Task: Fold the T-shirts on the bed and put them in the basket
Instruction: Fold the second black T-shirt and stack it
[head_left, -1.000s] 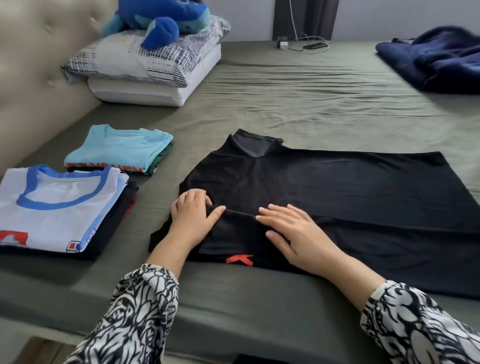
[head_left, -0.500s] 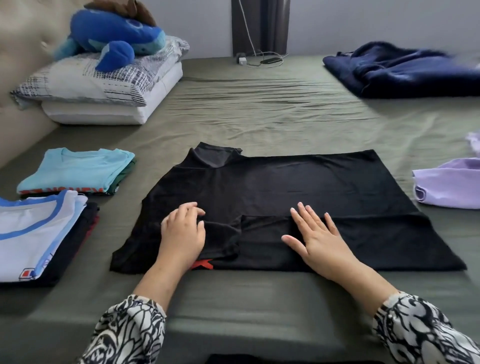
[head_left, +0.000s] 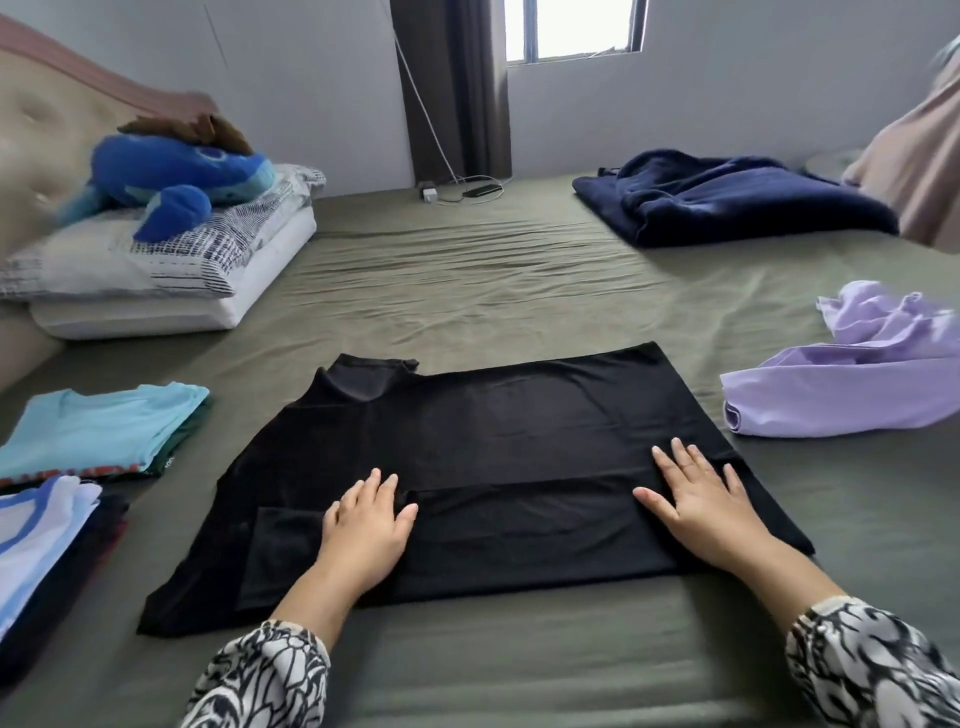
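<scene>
Both hands flat, palms down, on black T-shirt (head_left: 519, 441). Left hand (head_left: 366, 530) near collar end, fingers relaxed and slightly spread, pressing on the folded-over flap. Right hand (head_left: 701, 506) near hem end, fingers straight and splayed, pressing same flap edge. Neither gripping cloth.

Largest first: green bed (head_left: 467, 291), sheet wrinkled. Black T-shirt spread directly ahead of hands, long axis running left-right across view: collar at far left, hem at right. Near long edge already folded inward as a strip; fold line visible between the two hands. Far long edge apparently not yet folded, though hard to confirm on black fabric.

Key relation: shirt lies crosswise, so each hand owns one end. Left nearer collar, right nearer hem. Judged next step: reach over to far edge and bring it toward body, or fold end to end along the long axis. Either way needs both hands kept level with each other to hold the strip square. Risk: thin fabric sliding on the sheet and flap opening when pressure lifts.

Around it: purple T-shirt (head_left: 841, 384) unfolded, right of black one, apart from it. Folded stack with light blue T-shirt (head_left: 98, 431) on top, to the left. Second stack topped by white T-shirt (head_left: 36, 540), nearer, at left edge. Basket not in view.

Progress estimate: partway, black shirt mid-fold, purple one pending.
</scene>
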